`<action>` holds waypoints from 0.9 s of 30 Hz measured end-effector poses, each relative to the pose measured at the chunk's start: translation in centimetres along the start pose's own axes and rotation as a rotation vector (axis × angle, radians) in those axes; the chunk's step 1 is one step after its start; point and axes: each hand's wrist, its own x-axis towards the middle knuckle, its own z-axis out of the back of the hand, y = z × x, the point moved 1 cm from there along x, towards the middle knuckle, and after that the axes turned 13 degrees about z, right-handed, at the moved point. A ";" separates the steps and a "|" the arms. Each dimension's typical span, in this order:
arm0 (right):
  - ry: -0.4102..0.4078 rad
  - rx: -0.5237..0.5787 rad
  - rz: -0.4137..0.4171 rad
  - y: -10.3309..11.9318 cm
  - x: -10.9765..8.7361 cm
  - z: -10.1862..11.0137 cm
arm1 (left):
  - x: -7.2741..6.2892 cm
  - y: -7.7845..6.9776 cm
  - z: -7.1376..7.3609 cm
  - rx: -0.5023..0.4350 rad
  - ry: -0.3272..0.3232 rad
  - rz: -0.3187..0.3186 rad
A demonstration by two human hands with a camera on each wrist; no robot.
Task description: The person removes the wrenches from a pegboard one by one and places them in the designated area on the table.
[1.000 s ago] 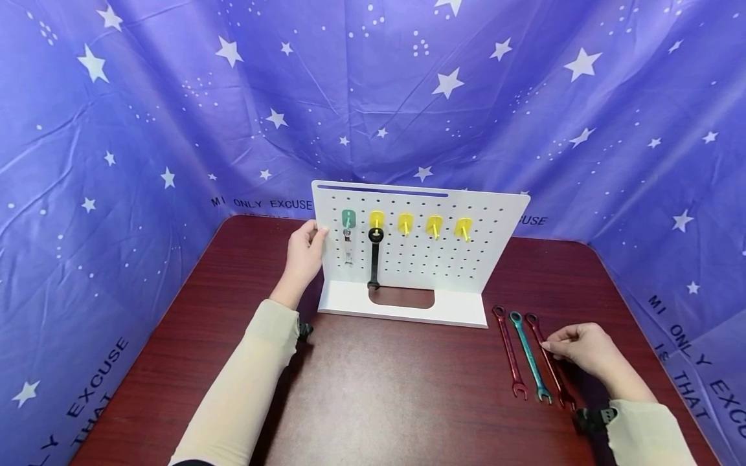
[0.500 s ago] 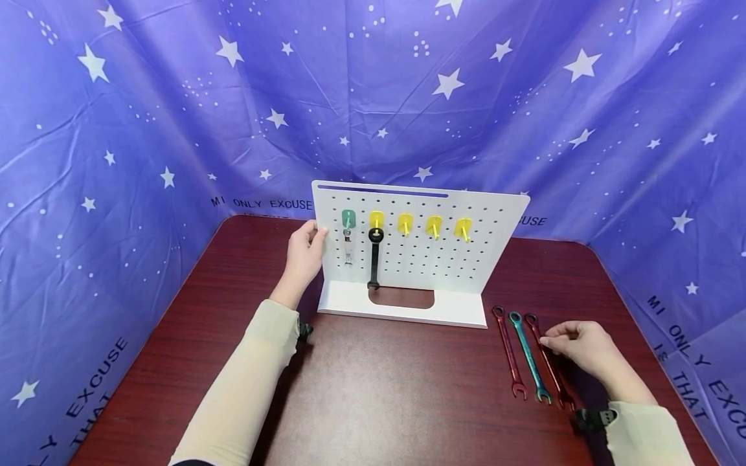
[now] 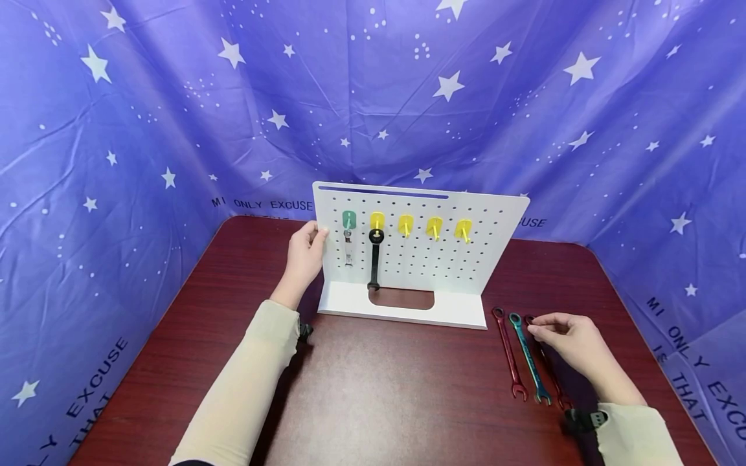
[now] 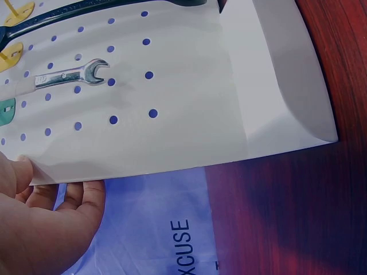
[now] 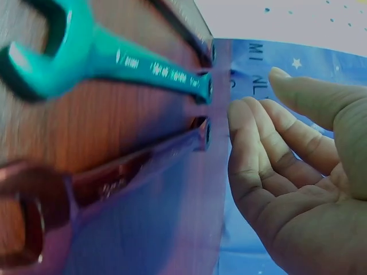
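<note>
My left hand (image 3: 305, 251) grips the left edge of a white pegboard stand (image 3: 344, 299), thumb on the front and fingers behind. A small silver wrench (image 4: 69, 76) hangs from the green hook, and a black combination wrench (image 3: 375, 262) from the yellow hook beside it. At the right, my right hand (image 3: 574, 340) hovers by the ring end of the outermost red wrench (image 3: 549, 369), partly covering it. Nothing shows between its loosely bent fingers in the right wrist view. A teal wrench (image 3: 530, 359) and another red wrench (image 3: 511, 359) lie alongside on the table.
Three yellow hooks (image 3: 434, 228) on the board carry nothing. The dark red wooden table (image 3: 396, 395) stretches in front of the stand. A blue star-printed cloth (image 3: 373, 97) hangs behind and on both sides.
My right hand has moved forward and slightly left, from the middle of the outer red wrench towards its ring end. The left hand keeps its grip on the board.
</note>
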 end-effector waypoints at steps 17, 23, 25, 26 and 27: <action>-0.027 -0.020 0.075 3.4 1.4 -1.6 | -0.1 0.0 0.1 0.003 -0.002 -0.014; -0.027 0.004 0.097 4.1 2.2 -2.4 | -0.1 0.0 0.1 0.006 0.004 -0.015; -0.025 0.013 0.106 4.3 2.5 -2.7 | -0.1 0.0 0.1 0.009 0.004 -0.014; -0.023 0.015 0.111 4.5 2.6 -2.8 | -0.1 0.0 0.1 0.012 0.003 -0.015; -0.022 0.018 0.114 4.6 2.7 -2.9 | 0.0 -0.1 0.1 0.011 0.002 -0.015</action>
